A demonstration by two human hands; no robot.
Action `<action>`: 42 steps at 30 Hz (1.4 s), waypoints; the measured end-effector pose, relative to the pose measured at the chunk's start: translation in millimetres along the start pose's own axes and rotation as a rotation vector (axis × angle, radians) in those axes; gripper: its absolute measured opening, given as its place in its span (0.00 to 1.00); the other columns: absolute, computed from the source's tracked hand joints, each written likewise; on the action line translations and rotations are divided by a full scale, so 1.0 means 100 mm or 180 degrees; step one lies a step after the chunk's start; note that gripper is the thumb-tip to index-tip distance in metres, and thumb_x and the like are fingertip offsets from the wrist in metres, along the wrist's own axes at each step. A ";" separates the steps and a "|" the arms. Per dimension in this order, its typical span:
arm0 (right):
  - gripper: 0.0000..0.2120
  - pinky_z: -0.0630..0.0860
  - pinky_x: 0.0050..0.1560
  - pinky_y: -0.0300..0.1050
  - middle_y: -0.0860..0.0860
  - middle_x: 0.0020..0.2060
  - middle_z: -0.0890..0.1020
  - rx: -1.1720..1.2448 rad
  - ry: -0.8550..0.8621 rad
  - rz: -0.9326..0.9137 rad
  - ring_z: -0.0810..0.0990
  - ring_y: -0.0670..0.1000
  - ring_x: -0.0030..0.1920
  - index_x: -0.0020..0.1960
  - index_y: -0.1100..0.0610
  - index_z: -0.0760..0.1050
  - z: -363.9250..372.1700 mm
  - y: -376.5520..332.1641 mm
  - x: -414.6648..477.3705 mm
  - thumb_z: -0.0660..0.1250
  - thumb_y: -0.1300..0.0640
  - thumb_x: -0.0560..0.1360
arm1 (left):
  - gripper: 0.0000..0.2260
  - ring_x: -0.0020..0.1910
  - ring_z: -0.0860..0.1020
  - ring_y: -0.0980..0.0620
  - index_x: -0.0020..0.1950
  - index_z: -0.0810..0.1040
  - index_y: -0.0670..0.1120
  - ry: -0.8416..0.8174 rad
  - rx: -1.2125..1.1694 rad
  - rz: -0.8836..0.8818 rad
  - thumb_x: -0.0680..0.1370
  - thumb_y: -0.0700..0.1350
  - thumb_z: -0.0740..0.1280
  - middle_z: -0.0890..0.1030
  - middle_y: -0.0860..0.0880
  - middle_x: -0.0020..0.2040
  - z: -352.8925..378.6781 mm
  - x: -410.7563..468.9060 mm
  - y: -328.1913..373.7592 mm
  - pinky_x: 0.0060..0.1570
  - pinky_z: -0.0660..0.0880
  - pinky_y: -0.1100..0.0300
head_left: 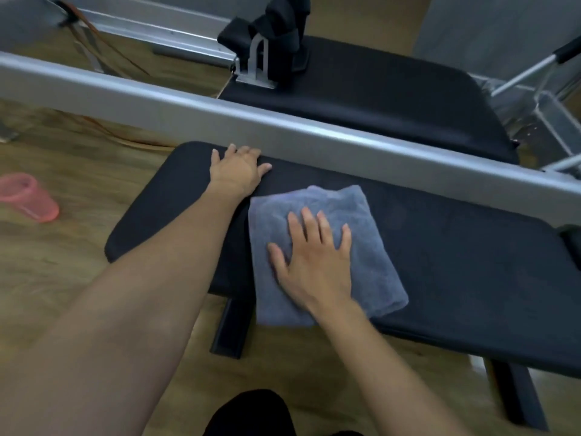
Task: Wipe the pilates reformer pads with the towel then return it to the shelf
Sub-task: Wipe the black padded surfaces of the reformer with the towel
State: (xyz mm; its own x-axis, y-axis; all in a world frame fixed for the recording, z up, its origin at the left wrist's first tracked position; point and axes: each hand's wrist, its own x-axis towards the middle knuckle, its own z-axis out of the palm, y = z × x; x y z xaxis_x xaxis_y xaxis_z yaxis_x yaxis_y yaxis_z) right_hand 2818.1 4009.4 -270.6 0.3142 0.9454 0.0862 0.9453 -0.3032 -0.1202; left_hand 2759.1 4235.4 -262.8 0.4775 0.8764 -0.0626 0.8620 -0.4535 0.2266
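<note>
A folded grey-blue towel [361,215] lies flat on a long black pad [456,262] in front of me. My right hand [314,262] presses palm-down on the towel with its fingers spread. Further left, my left hand [237,171] rests flat on the bare pad by its far edge, fingers apart and holding nothing. A second black pad, the reformer carriage [393,102], sits beyond a silver rail. No shelf is in view.
The silver frame rail [188,111] runs diagonally just behind the near pad. Black shoulder blocks and a metal bracket [276,55] stand on the far pad. A pink plastic cup [28,196] lies on the wooden floor at left. Orange cords trail under the frame.
</note>
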 end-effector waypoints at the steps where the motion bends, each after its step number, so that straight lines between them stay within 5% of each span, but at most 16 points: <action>1: 0.33 0.49 0.72 0.70 0.55 0.75 0.65 0.0011 0.0016 -0.0031 0.60 0.59 0.75 0.75 0.54 0.62 0.00 -0.07 -0.10 0.46 0.36 0.78 | 0.23 0.75 0.59 0.43 0.72 0.67 0.48 -0.0016 0.0006 0.0019 0.81 0.58 0.54 0.68 0.46 0.73 -0.02 0.00 -0.01 0.72 0.51 0.38; 7: 0.31 0.47 0.72 0.69 0.52 0.75 0.66 0.0052 0.0066 -0.0107 0.59 0.57 0.76 0.75 0.51 0.62 0.04 -0.13 -0.04 0.45 0.36 0.79 | 0.20 0.71 0.66 0.42 0.71 0.70 0.49 0.0166 -0.0007 0.0118 0.82 0.55 0.53 0.73 0.44 0.69 -0.06 0.09 -0.20 0.70 0.56 0.42; 15: 0.32 0.42 0.72 0.69 0.50 0.78 0.57 0.0147 -0.0257 -0.0031 0.51 0.55 0.78 0.78 0.49 0.55 0.14 0.03 1.34 0.42 0.36 0.78 | 0.17 0.63 0.73 0.42 0.62 0.77 0.49 0.0521 -0.0042 0.0148 0.82 0.52 0.53 0.79 0.43 0.61 -0.08 0.13 -0.48 0.64 0.62 0.41; 21: 0.30 0.56 0.67 0.70 0.56 0.68 0.73 0.0076 -0.0295 0.0132 0.68 0.60 0.68 0.71 0.53 0.66 0.18 -0.03 2.05 0.43 0.38 0.79 | 0.18 0.71 0.67 0.47 0.69 0.71 0.51 0.0406 0.0023 0.0044 0.83 0.51 0.51 0.73 0.49 0.70 -0.08 0.14 -0.63 0.69 0.58 0.41; 27: 0.29 0.55 0.68 0.69 0.55 0.68 0.73 0.0083 -0.0186 0.0133 0.68 0.59 0.68 0.72 0.53 0.66 0.15 -0.08 1.92 0.44 0.39 0.79 | 0.19 0.75 0.62 0.48 0.72 0.67 0.52 -0.0044 0.0042 -0.0101 0.83 0.51 0.50 0.67 0.51 0.74 -0.20 0.13 -0.59 0.72 0.56 0.41; 35: 0.32 0.43 0.72 0.68 0.53 0.78 0.58 0.0084 -0.0099 0.0161 0.53 0.56 0.77 0.78 0.52 0.55 0.19 -0.34 1.27 0.43 0.37 0.78 | 0.18 0.65 0.72 0.42 0.66 0.75 0.49 0.0269 0.0055 0.0020 0.83 0.50 0.51 0.77 0.46 0.64 -0.19 0.08 -0.61 0.65 0.63 0.39; 42: 0.33 0.44 0.73 0.68 0.53 0.78 0.60 -0.0005 -0.0026 0.0321 0.54 0.56 0.77 0.77 0.52 0.56 0.14 -0.83 0.44 0.43 0.37 0.78 | 0.19 0.70 0.68 0.44 0.70 0.71 0.47 0.0207 -0.0051 0.0351 0.82 0.49 0.53 0.72 0.46 0.70 -0.20 -0.06 -0.76 0.69 0.61 0.40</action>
State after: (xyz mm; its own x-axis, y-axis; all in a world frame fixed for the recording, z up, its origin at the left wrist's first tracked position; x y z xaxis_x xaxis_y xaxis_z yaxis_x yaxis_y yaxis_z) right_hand 2752.3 4077.3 -270.6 0.4072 0.9110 0.0658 0.9090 -0.3972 -0.1264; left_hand 2687.1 4267.9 -260.0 0.5568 0.8302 0.0265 0.8018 -0.5455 0.2441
